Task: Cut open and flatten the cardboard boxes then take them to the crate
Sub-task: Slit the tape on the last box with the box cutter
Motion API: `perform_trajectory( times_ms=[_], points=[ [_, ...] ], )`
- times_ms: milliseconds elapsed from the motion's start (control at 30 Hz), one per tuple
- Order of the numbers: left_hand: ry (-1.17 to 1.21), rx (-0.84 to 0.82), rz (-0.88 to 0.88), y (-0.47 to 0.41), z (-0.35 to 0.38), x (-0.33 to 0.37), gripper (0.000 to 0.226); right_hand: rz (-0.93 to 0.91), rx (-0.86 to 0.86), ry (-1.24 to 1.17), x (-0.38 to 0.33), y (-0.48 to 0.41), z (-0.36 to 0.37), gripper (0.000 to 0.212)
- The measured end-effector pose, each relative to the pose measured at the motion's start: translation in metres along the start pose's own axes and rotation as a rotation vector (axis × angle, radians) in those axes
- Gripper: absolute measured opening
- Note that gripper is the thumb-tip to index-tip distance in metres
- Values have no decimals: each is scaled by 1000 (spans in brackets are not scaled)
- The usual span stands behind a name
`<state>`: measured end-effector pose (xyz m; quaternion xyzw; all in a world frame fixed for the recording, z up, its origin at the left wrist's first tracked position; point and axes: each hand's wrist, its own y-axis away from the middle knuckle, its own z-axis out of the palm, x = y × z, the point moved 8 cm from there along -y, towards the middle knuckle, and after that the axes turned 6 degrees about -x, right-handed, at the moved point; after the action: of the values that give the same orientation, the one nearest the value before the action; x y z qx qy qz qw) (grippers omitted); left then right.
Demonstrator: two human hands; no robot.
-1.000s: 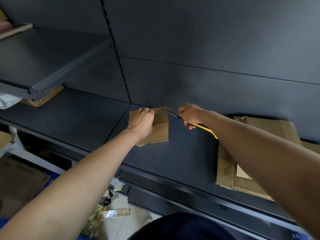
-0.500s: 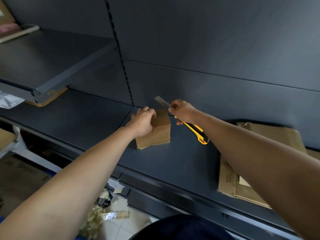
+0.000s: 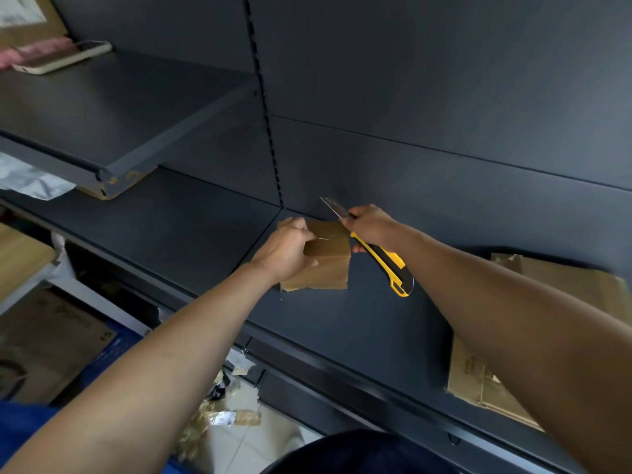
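A small brown cardboard box (image 3: 328,249) stands on the dark shelf (image 3: 205,230), close to the back wall. My left hand (image 3: 287,248) grips its left side and top edge. My right hand (image 3: 371,225) holds a yellow and black utility knife (image 3: 386,265) just right of the box. The blade points up and to the left, above the box's top right corner, and does not touch the cardboard. A flat cardboard flap spreads out under the box at the front.
Flattened cardboard (image 3: 561,336) lies on the shelf at the right, partly behind my right forearm. A higher shelf (image 3: 113,107) juts out at upper left with a phone (image 3: 61,59) on it. Cardboard scraps (image 3: 219,415) litter the floor below.
My right hand has lifted the knife up and back from the box top, with the handle swinging down to the right. My left hand has kept its hold on the box.
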<state>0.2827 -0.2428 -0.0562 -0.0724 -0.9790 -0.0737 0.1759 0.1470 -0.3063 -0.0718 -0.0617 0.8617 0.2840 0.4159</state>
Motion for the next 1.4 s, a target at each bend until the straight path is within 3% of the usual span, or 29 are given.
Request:
perform_trajectory(
  times_ms=[400,567,733,833,933,1167,1400],
  points=[
    [-87,-127,-32,-6,4,5,53,36,31,55,7,3,7,12],
    [-51,-133,1,-4,6,7,20,106,26,87,4,2,2,22],
    [29,-64,23,6,1,2,46,151,16,70,3,0,3,34],
    [-7,-46,93,9,-3,0,50,158,-33,35,7,2,5,25],
    [-33,-55,132,12,0,-3,53,188,-103,1,17,7,11,31],
    [-175,-53,174,15,5,0,52,207,-3,-50,10,4,10,37],
    [-272,-77,145,10,5,8,57,212,42,-10,6,11,9,24]
  ],
)
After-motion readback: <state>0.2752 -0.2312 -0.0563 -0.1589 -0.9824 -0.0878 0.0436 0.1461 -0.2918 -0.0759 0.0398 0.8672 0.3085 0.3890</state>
